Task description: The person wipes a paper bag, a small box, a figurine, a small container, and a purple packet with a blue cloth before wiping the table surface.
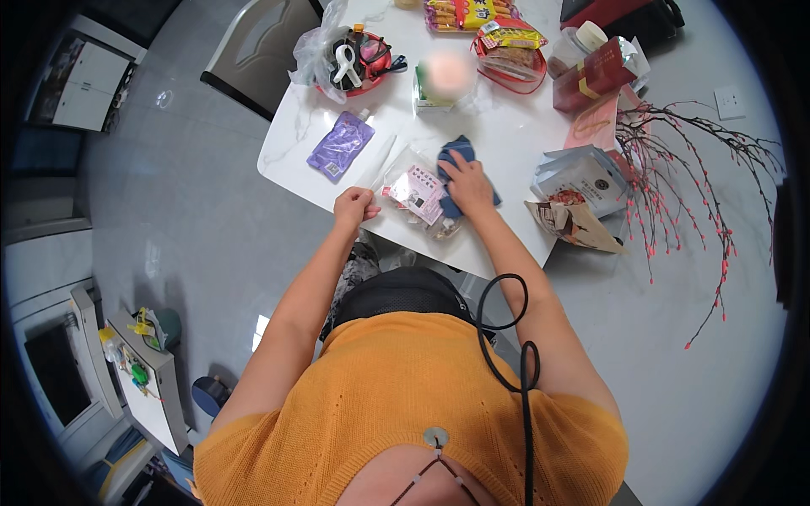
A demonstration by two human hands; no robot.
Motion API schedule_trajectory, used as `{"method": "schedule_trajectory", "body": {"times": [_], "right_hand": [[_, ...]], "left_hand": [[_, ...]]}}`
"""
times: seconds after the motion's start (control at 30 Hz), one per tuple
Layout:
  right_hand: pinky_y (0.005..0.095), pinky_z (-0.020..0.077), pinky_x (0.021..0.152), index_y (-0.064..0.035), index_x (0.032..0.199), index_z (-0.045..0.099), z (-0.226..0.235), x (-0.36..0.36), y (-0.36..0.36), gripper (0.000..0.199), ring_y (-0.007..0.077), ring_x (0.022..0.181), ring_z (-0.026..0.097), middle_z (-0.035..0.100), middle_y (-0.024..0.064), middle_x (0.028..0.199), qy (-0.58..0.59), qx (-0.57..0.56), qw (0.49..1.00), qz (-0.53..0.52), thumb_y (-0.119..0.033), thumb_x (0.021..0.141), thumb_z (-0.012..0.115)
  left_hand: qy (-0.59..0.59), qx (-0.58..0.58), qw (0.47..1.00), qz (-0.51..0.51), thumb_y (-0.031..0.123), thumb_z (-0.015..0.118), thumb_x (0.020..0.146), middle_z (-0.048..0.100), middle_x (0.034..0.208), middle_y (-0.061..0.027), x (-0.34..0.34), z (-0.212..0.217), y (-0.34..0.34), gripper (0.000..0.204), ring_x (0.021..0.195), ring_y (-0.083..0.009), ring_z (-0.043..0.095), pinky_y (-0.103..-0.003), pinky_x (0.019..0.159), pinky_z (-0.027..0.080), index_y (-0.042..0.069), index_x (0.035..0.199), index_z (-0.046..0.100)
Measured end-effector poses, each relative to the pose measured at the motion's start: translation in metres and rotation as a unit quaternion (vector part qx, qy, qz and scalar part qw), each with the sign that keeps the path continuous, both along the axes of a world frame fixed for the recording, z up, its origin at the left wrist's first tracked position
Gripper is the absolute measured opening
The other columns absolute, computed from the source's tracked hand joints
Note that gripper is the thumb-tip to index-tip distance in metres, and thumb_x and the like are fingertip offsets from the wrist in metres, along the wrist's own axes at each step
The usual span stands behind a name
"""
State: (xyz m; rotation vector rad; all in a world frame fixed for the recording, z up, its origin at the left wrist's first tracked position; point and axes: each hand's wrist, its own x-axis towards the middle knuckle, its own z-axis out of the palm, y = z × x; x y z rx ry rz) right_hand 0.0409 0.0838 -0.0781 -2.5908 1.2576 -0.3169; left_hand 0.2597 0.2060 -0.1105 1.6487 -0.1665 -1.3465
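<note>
My right hand (468, 185) presses down on a folded blue cloth (456, 150) on the white table. Just left of the cloth lies a clear plastic packet (415, 192) with a pink and white label; its contents are hard to make out. At the table's near edge, my left hand (356, 207) is closed with its fingers curled in. From beside that hand a long thin white strip (382, 162) runs away across the tabletop; whether the fingers grip it is hidden. A purple spouted pouch (341, 146) lies beyond my left hand.
A red basket (364, 83) of odds and ends stands far left, near a green and white box (430, 93). Snack packs (472, 14) lie at the back. Silver bags (582, 179), an opened brown bag (575, 226) and red-budded branches (675, 160) crowd the right side.
</note>
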Motion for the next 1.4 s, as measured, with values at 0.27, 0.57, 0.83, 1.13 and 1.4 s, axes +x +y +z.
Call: {"method": "schedule_trajectory", "body": {"times": [0.27, 0.57, 0.83, 1.13, 1.4], "right_hand": [[0.0358, 0.0455, 0.078, -0.0167, 0.108, 0.055, 0.008, -0.005, -0.003, 0.040, 0.0274, 0.092, 0.050, 0.049, 0.0053, 0.119, -0.088, 0.028, 0.993, -0.071, -0.007, 0.069, 0.050], [0.0353, 0.0467, 0.074, -0.0204, 0.108, 0.056, 0.013, -0.056, 0.064, 0.045, 0.0262, 0.090, 0.050, 0.047, 0.0071, 0.121, -0.026, 0.085, 0.994, -0.067, -0.006, 0.065, 0.056], [0.0351, 0.0459, 0.077, -0.0175, 0.105, 0.057, 0.042, -0.010, 0.009, 0.039, 0.0254, 0.093, 0.051, 0.053, 0.0050, 0.113, -0.115, 0.041, 0.992, -0.014, -0.007, 0.068, 0.052], [0.0337, 0.0464, 0.077, -0.0202, 0.105, 0.058, 0.011, 0.035, -0.007, 0.036, 0.0255, 0.097, 0.049, 0.046, 0.0026, 0.122, 0.059, 0.033, 0.994, 0.084, -0.005, 0.073, 0.049], [0.0336, 0.0472, 0.073, -0.0197, 0.101, 0.058, 0.014, 0.009, -0.012, 0.033, 0.0249, 0.095, 0.049, 0.046, 0.0012, 0.121, 0.088, -0.010, 0.994, 0.064, -0.006, 0.073, 0.050]], "left_hand": [[-0.002, 0.020, 0.999, -0.026, 0.014, 0.058, 0.081, 0.059, 0.072, -0.0046, 0.007, 0.003, -0.006, 0.011, 0.058, -0.0126, 0.060, -0.021, 0.049, 0.050, 0.003, 0.084, 0.057], [0.003, -0.007, 1.000, -0.007, 0.011, 0.055, 0.082, 0.059, 0.072, -0.0070, 0.008, 0.002, -0.007, 0.010, 0.057, -0.0129, 0.060, -0.022, 0.049, 0.050, 0.001, 0.083, 0.055], [-0.042, -0.026, 0.998, -0.045, 0.010, 0.055, 0.080, 0.058, 0.067, -0.0091, 0.011, -0.002, -0.007, 0.010, 0.052, -0.0144, 0.059, -0.023, 0.044, 0.048, 0.000, 0.081, 0.054], [-0.046, -0.039, 0.998, -0.033, 0.011, 0.055, 0.081, 0.058, 0.068, -0.0073, 0.009, -0.002, -0.008, 0.011, 0.055, -0.0139, 0.058, -0.023, 0.049, 0.049, 0.000, 0.082, 0.054], [-0.029, -0.032, 0.999, -0.030, 0.011, 0.055, 0.081, 0.058, 0.068, -0.0084, 0.010, -0.004, -0.006, 0.011, 0.054, -0.0146, 0.058, -0.023, 0.049, 0.049, 0.000, 0.081, 0.053]]}}
